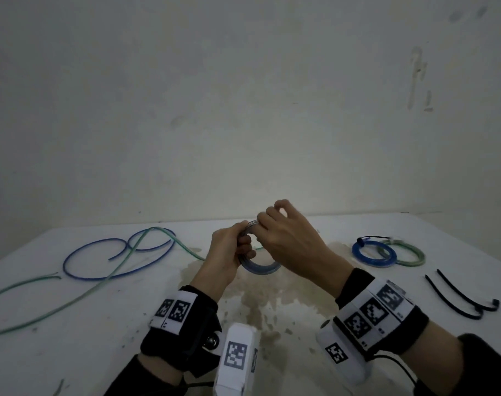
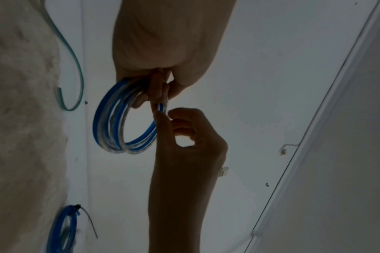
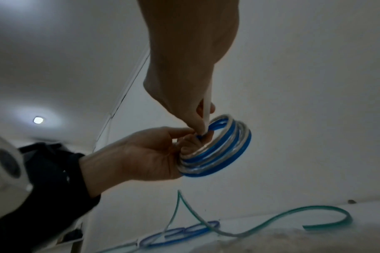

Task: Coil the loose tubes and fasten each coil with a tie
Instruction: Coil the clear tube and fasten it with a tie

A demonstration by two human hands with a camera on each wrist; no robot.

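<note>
Above the middle of the table both hands hold a coil of blue and clear tube. My left hand grips the coil's left side, fingers curled through the ring. My right hand pinches the top of the coil with thumb and forefinger next to the left fingers. A pale thin strip runs down along the right fingers into the coil; I cannot tell whether it is a tie or the tube's end.
A loose blue tube and a long loose green tube sprawl over the table's left half. At the right lie a tied blue coil, a green coil and two black ties. Brown stains mark the table.
</note>
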